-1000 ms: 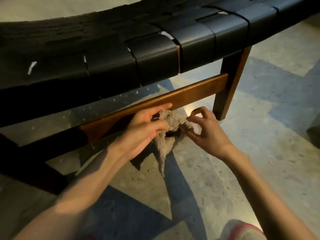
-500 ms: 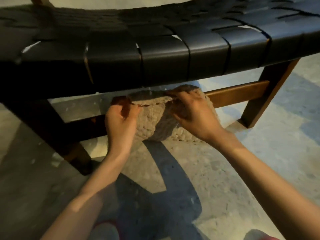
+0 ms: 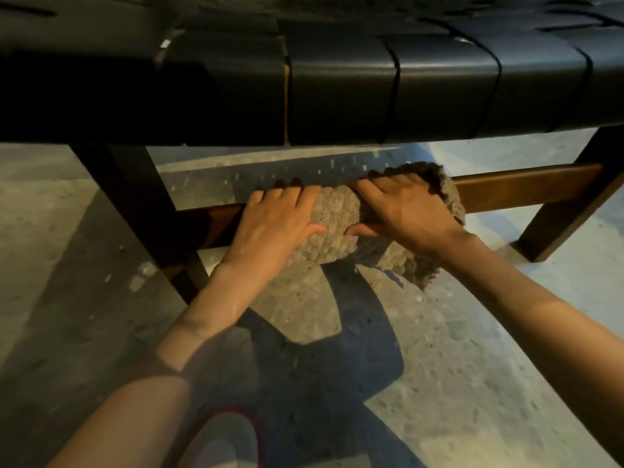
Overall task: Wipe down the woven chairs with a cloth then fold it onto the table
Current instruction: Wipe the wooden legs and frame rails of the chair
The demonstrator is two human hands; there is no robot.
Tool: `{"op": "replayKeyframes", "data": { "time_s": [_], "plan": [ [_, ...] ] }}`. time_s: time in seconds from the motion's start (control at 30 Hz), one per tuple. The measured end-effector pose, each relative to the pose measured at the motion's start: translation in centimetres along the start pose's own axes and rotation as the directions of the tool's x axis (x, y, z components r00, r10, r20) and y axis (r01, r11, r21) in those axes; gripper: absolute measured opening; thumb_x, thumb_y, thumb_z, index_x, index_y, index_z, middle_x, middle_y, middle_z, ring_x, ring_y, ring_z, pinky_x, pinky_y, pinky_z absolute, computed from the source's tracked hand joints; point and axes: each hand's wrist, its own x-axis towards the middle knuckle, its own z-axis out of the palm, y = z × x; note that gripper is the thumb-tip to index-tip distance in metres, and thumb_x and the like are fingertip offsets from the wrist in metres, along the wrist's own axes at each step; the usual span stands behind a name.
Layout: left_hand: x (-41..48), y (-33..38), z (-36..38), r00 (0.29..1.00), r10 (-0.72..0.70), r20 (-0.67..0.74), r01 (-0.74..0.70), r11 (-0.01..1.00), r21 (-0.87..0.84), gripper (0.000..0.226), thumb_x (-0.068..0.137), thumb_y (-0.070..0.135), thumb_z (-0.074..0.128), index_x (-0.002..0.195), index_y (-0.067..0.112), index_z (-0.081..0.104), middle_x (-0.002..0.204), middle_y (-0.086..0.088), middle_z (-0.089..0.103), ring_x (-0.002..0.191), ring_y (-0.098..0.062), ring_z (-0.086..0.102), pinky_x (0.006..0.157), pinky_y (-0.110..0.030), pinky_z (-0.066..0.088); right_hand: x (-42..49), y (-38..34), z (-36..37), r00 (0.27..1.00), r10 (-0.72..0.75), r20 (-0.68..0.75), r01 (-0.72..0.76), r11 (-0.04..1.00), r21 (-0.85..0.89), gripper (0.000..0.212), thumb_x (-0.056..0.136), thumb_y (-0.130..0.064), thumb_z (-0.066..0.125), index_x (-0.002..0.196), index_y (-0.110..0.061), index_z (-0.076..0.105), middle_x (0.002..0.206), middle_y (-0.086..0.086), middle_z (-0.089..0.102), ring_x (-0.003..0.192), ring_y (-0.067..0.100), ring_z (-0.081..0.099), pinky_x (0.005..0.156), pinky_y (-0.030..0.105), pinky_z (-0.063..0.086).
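My left hand (image 3: 277, 224) and my right hand (image 3: 410, 211) both grip the cloth (image 3: 334, 214), wrapped over the wooden bar (image 3: 526, 187) under the chair seat (image 3: 337, 82)

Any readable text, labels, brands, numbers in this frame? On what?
None readable. No print shows on the black woven strap seat, the brown wooden rail, the grey-brown knobbly cloth draped over it, or the grey shoe with red trim. Pale flecks on the seat form no characters.
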Motion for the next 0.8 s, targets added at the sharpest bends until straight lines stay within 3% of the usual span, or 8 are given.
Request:
{"op": "replayKeyframes", "data": {
  "time_s": [0.2,0.3,0.4,0.5,0.6,0.67,0.73,0.8],
  "plan": [
    [0.6,-0.3,0.0,1.0,-0.005,0.009,0.005,0.999,-0.035,0.058,0.088,0.053,0.046,0.13,0.013,0.045,0.116,-0.008,0.062,0.108,-0.029,0.059,0.091,-0.038,0.041,0.5,-1.2,0.8,0.995,0.066,-0.068,-0.067,0.998,-0.012,0.065,0.075,-0.051,0.07,0.121,-0.007,0.055,0.104,0.018,0.063,0.097,0.039,0.061,0.088,0.049,0.044],
    [-1.1,0.2,0.6,0.984,-0.008,-0.176,-0.005,0.997,-0.073,0.047,0.09,0.036,0.057,0.129,0.01,0.053,0.112,-0.01,0.062,0.105,-0.029,0.058,0.096,-0.042,0.04,-1.0,-1.8,1.1,0.975,0.099,-0.199,-0.069,0.986,0.152,0.056,0.084,-0.036,0.065,0.131,-0.008,0.052,0.12,0.016,0.058,0.112,0.035,0.052,0.097,0.042,0.038],
    [-3.6,1.8,2.2,0.891,-0.057,-0.449,-0.006,0.99,-0.138,0.043,0.087,0.004,0.065,0.128,0.014,0.059,0.113,-0.009,0.062,0.103,-0.025,0.054,0.091,-0.039,0.045,-3.8,-3.3,2.0,0.855,0.321,-0.407,-0.144,0.901,0.409,0.043,0.089,-0.021,0.063,0.129,-0.009,0.055,0.125,0.011,0.053,0.12,0.025,0.044,0.102,0.028,0.031],
    [-4.5,3.6,3.5,0.885,-0.199,-0.421,0.023,0.921,-0.388,0.036,0.086,0.001,0.065,0.12,0.012,0.064,0.106,-0.011,0.062,0.094,-0.024,0.055,0.083,-0.032,0.046,-5.6,-4.3,3.1,0.723,0.592,-0.357,-0.251,0.706,0.662,0.032,0.09,-0.017,0.064,0.121,-0.012,0.058,0.119,0.002,0.051,0.115,0.015,0.047,0.097,0.027,0.041],
    [-4.8,5.6,4.1,0.903,-0.394,-0.173,0.126,0.627,-0.769,0.031,0.09,0.013,0.062,0.12,0.008,0.061,0.115,-0.01,0.058,0.106,-0.022,0.058,0.091,-0.025,0.046,-5.8,-4.5,3.5,0.658,0.733,-0.174,-0.247,0.428,0.869,0.03,0.09,-0.013,0.063,0.118,-0.009,0.056,0.115,0.004,0.056,0.105,0.011,0.056,0.086,0.024,0.051],
    [-4.8,6.8,4.4,0.87,-0.492,0.032,0.227,0.344,-0.911,0.028,0.089,0.021,0.062,0.115,0.011,0.059,0.117,-0.004,0.058,0.11,-0.015,0.056,0.089,-0.018,0.046,-5.3,-4.6,3.6,0.6,0.798,-0.06,-0.221,0.237,0.946,0.026,0.09,-0.013,0.063,0.113,-0.006,0.055,0.108,0.008,0.059,0.099,0.013,0.059,0.084,0.027,0.053],
    [-4.1,7.2,4.2,0.798,-0.47,0.378,0.358,-0.136,-0.924,0.021,0.09,0.022,0.06,0.111,0.019,0.054,0.118,-0.001,0.058,0.111,-0.011,0.056,0.087,-0.011,0.045,-4.7,-4.8,3.6,0.482,0.866,0.136,-0.178,-0.055,0.982,0.014,0.092,-0.011,0.059,0.104,-0.007,0.053,0.103,0.013,0.059,0.098,0.025,0.06,0.086,0.038,0.053],
    [-3.4,6.6,4.3,0.747,-0.301,0.593,0.356,-0.572,-0.739,0.022,0.093,0.02,0.055,0.114,0.021,0.052,0.119,-0.001,0.059,0.113,-0.015,0.058,0.089,-0.021,0.049,-4.5,-4.7,3.5,0.414,0.814,0.408,-0.058,-0.424,0.904,0.003,0.095,-0.008,0.05,0.095,-0.011,0.05,0.095,0.011,0.057,0.095,0.026,0.057,0.087,0.037,0.052]
  ]
}}
